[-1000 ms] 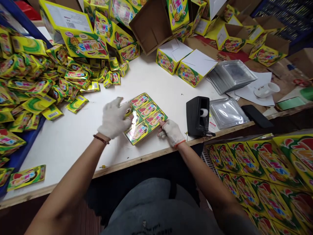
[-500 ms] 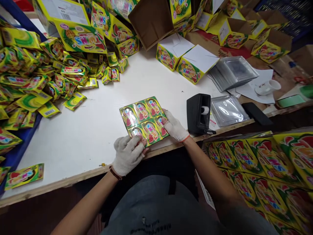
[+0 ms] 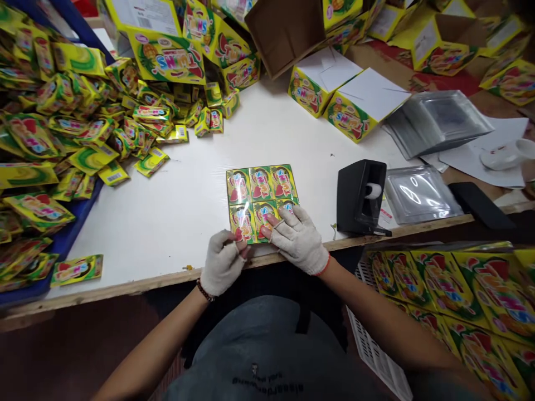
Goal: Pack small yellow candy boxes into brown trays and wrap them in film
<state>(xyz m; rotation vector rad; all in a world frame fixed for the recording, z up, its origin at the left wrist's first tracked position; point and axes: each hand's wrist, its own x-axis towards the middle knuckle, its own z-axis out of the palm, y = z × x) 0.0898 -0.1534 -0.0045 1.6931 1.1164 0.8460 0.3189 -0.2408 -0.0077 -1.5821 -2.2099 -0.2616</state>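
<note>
A flat block of several small yellow-green boxes (image 3: 261, 182), set in two rows under shiny film, lies on the white table near its front edge. My left hand (image 3: 223, 259), in a white glove with bare fingertips, is closed at the block's lower left corner; its thumb and forefinger pinch there, and what they grip is too small to make out. My right hand (image 3: 298, 236), gloved the same way, rests with fingers spread on the block's lower right part. To the right of it stands a black tape dispenser (image 3: 357, 197) with a white core.
Loose small boxes (image 3: 90, 131) are heaped at the left, partly over a blue edge. Larger cartons (image 3: 167, 58) stand at the back. Clear plastic trays (image 3: 443, 122) and a black flat object (image 3: 480, 205) lie at the right. Below right, a white crate (image 3: 376, 348) stands beside packed boxes (image 3: 460, 284).
The block has turned slightly and now sits square to the table edge. My right hand has moved from its right side onto its lower right top. The camera view has shifted left.
</note>
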